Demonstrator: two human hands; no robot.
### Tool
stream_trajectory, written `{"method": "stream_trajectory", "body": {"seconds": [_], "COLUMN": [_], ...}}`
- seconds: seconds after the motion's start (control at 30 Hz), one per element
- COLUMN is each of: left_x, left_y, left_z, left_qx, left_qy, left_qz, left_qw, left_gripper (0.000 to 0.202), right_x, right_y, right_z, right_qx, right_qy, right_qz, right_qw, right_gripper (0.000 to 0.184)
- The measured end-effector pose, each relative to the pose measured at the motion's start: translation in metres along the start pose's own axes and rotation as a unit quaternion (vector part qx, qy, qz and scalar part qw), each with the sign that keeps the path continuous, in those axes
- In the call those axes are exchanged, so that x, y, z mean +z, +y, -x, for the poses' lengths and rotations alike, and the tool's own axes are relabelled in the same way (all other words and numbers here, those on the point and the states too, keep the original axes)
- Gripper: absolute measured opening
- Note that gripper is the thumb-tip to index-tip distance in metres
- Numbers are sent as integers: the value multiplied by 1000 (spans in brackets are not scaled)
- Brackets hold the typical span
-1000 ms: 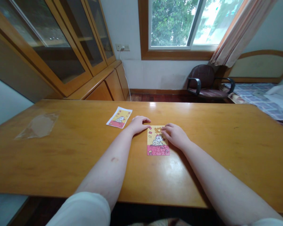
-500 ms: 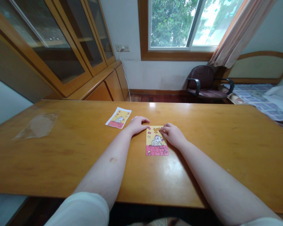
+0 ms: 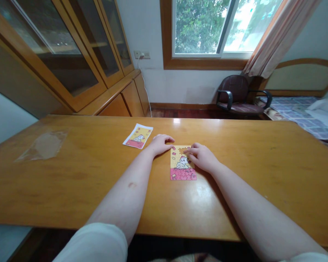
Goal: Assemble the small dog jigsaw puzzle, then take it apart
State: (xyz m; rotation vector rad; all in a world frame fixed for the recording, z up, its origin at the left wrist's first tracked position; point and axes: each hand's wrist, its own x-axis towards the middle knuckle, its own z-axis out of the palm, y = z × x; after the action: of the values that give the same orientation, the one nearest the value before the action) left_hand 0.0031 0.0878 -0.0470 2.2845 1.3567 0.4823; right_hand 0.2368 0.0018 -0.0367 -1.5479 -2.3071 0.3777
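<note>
A jigsaw puzzle point(image 3: 183, 174) with a white cartoon animal on yellow and pink lies flat on the wooden table point(image 3: 98, 182). Near its top is a gap where the brown tabletop shows through. My left hand point(image 3: 161, 144) rests at the puzzle's upper left corner, thumb touching the edge and fingers spread. At the gap, my right hand point(image 3: 202, 156) has its index finger and thumb close together on a small puzzle piece, mostly hidden by the fingertips. The hand also covers the puzzle's upper right part.
Left of the puzzle lies a picture card point(image 3: 138, 137) with the same design. A clear plastic bag point(image 3: 45, 145) is flat on the table's left side. Beyond the far edge stand a glass-door cabinet point(image 3: 95, 87), an office chair point(image 3: 236, 94) and a bed point(image 3: 303, 112).
My right fingertips have shifted slightly at the puzzle's gap, and the gap's visible outline differs. My left hand stays at the corner. The whole view has moved a little.
</note>
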Motion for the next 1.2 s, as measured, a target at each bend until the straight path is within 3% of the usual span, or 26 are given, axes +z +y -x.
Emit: {"method": "stream_trajectory", "body": {"seconds": [0.23, 0.43, 0.53, 0.63, 0.7, 0.97, 1.2], "left_x": [1, 0, 0, 0, 0, -1, -2], "left_y": [-2, 0, -1, -2, -2, -1, 2], "left_z": [-1, 0, 0, 0, 0, 0, 0], "left_qx": [0, -1, -1, 6, 10, 7, 2], "left_qy": [2, 4, 2, -2, -3, -6, -11], "left_qz": [-1, -6, -3, 1, 3, 6, 4], "left_qw": [1000, 1000, 1000, 1000, 1000, 1000, 1000], "left_gripper": [31, 30, 30, 30, 29, 29, 30], "right_x": [-7, -8, -12, -19, -23, -23, -12], "right_y": [1, -2, 5, 16, 21, 16, 24], "right_z": [1, 0, 0, 0, 1, -1, -5], "right_qx": [-18, -44, 38, 170, 220, 215, 211], "right_qy": [9, -36, 12, 60, 57, 2, 32], "right_qz": [28, 48, 94, 164, 188, 169, 134], "right_qw": [999, 997, 995, 970, 956, 962, 968], "right_gripper": [33, 30, 33, 36, 37, 31, 36]}}
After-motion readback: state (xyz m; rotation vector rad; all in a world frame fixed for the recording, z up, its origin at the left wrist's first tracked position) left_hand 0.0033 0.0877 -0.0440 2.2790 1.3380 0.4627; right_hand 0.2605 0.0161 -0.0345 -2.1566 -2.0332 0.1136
